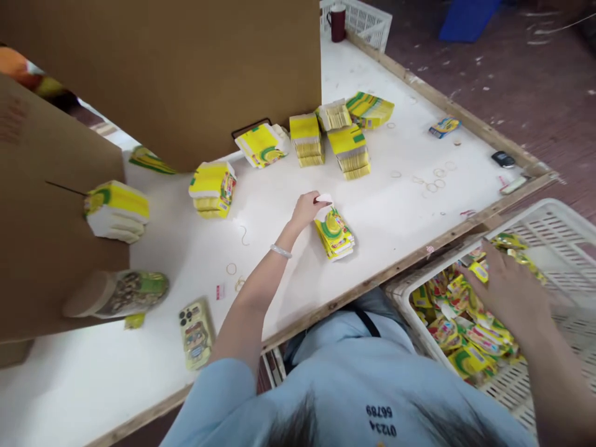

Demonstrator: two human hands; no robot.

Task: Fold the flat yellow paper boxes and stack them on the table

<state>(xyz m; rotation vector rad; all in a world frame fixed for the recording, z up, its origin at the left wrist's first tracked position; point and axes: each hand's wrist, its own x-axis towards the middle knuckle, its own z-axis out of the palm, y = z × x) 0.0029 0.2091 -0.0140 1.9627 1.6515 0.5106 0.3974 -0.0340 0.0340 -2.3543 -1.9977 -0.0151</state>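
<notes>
while the white desk (395, 211) carried bundled packets (349, 152), a white crate (559, 231) beside it held loose packets (456, 329) under the flat, open right hand (507, 288); the left hand (307, 211) gripped a small stack (336, 234) mid-desk. packet print was blurred; the shirt (326, 366) read "01234".

A white worktop (400, 217) with a raw wooden edge strip (465, 115) is filling most of the view. A dark reddish-brown floor (535, 81), flecked with pale scraps, is showing beyond it. Tall brown cardboard panels (186, 74) are standing along the worktop's far side. A blue object (468, 18) is lying on the floor. Even, diffuse light is falling on the surface.
</notes>
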